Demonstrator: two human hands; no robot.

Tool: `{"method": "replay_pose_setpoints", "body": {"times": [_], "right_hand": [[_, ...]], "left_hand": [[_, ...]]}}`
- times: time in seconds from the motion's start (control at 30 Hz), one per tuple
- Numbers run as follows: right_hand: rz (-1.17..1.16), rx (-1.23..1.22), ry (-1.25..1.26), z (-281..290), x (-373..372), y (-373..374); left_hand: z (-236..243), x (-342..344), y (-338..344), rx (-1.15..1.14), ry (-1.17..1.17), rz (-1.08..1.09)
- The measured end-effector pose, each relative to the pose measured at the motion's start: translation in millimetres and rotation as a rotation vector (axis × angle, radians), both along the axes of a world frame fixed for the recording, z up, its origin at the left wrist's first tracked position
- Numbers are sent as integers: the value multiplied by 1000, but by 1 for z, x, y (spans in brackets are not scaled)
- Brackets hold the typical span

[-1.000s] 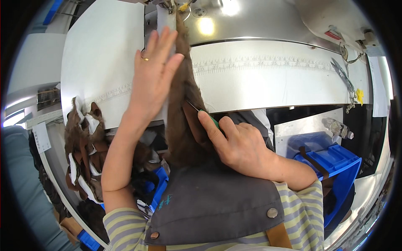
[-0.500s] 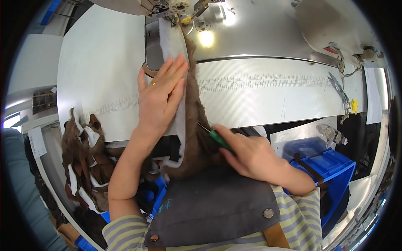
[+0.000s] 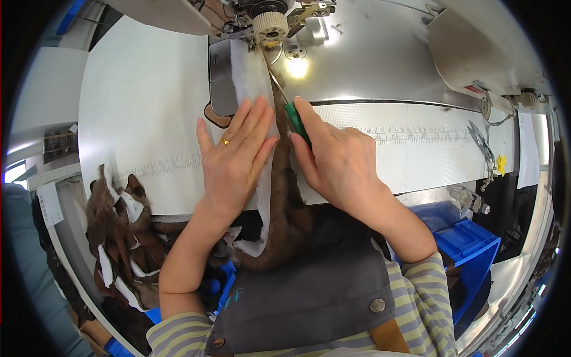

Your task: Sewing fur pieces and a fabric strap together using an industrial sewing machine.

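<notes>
A long strip of brown fur (image 3: pixel 289 196) with a white fluffy strip (image 3: pixel 250 74) along its left side runs from my lap up to the head of a sewing machine (image 3: pixel 270 24). Flat on the white strip lies my left hand (image 3: pixel 235 154), fingers stretched out, a ring on one finger. My right hand (image 3: pixel 339 154) is closed round the green handle of an awl (image 3: pixel 295 122). The awl's thin metal shaft points up and left at the seam between fur and white strip, just below the machine head. My fingers partly cover the handle.
Brown fur pieces with white edges (image 3: pixel 122 238) hang at the table's left front. On the right lie scissors (image 3: pixel 482 143) with a chain and yellow tag. A blue bin (image 3: pixel 476 244) and a clear bottle (image 3: pixel 470 199) are below right. A printed ruler (image 3: pixel 416 137) crosses the white table.
My right hand has moved up and slightly left with the awl, from low on the fur to near the machine head. My left hand sits slightly lower in the picture, still on the white strip.
</notes>
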State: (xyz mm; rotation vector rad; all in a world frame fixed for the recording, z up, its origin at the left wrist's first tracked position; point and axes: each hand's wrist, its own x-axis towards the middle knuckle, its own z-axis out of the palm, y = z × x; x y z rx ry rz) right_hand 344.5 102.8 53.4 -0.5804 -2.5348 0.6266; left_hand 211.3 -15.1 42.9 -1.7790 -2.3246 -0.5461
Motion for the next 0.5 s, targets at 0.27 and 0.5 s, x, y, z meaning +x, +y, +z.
{"method": "replay_pose_setpoints", "body": {"times": [0.27,0.5], "right_hand": [[17,-12,-45,-1,-7,3],[298,65,20,-2,2,25]], "left_hand": [[1,0,-1,-12,-26,5],[1,0,-1,-10,-13,4]]}}
